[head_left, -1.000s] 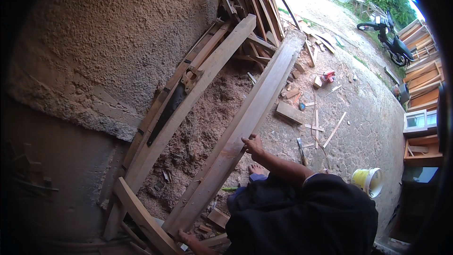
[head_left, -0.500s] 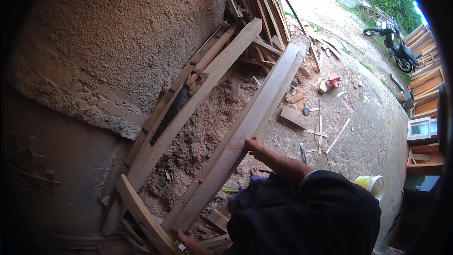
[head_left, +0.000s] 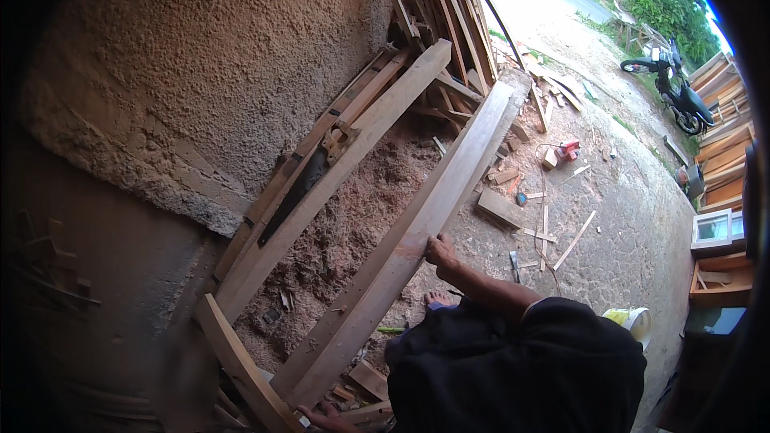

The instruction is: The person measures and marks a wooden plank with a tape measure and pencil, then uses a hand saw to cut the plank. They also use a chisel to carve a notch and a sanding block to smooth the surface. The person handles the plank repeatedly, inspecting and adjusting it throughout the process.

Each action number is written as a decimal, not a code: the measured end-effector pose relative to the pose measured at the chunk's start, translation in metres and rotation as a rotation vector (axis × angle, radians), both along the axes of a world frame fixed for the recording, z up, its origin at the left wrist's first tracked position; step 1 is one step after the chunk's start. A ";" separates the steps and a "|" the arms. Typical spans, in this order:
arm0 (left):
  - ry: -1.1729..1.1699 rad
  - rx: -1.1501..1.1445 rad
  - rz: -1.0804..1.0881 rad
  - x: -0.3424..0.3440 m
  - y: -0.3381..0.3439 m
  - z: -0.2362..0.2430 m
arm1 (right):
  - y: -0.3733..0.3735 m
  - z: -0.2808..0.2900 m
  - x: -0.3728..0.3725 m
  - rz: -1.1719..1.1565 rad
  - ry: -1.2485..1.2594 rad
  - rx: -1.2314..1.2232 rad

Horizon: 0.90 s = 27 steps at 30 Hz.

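A long brown plank (head_left: 449,184) leans slantwise from the sawdust heap up toward the stacked timber. My right hand (head_left: 439,250) grips its right edge about halfway along, the arm reaching out of a dark sleeve. My left hand (head_left: 325,417) is at the picture's lower edge, right at the plank's bottom end and among short wood offcuts. It is partly cut off, so its hold is unclear. A second, paler plank (head_left: 353,152) lies parallel to the left, against the wall.
A rough plastered wall (head_left: 200,72) fills the left. Reddish sawdust (head_left: 353,224) lies between the planks. Offcuts and a red tool (head_left: 568,148) litter the paved ground, with a yellow-white bucket (head_left: 634,319) to my right. A motorbike (head_left: 678,92) and stacked wooden frames (head_left: 722,184) stand far right.
My head has turned slightly, shifting the view. My right hand stays on the plank's edge and my left hand stays at its lower end.
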<state>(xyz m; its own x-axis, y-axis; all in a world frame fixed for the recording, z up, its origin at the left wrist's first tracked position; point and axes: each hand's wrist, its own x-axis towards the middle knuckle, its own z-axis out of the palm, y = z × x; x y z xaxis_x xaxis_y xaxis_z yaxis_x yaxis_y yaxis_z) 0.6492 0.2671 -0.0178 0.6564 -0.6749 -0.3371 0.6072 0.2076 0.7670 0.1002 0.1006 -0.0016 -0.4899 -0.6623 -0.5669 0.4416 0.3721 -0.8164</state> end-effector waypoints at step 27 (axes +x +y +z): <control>-1.104 -1.165 -0.671 -0.197 -0.056 0.377 | 0.033 0.179 -0.049 -0.474 -0.204 -0.560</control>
<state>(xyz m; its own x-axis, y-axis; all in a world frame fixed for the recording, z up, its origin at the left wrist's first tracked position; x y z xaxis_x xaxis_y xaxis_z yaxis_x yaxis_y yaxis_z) 0.4518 0.2110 0.3596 -0.2487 -0.4469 0.8593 0.1496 0.8588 0.4899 0.0511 0.1336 0.1778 -0.7152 -0.6225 -0.3178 0.6134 -0.3411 -0.7123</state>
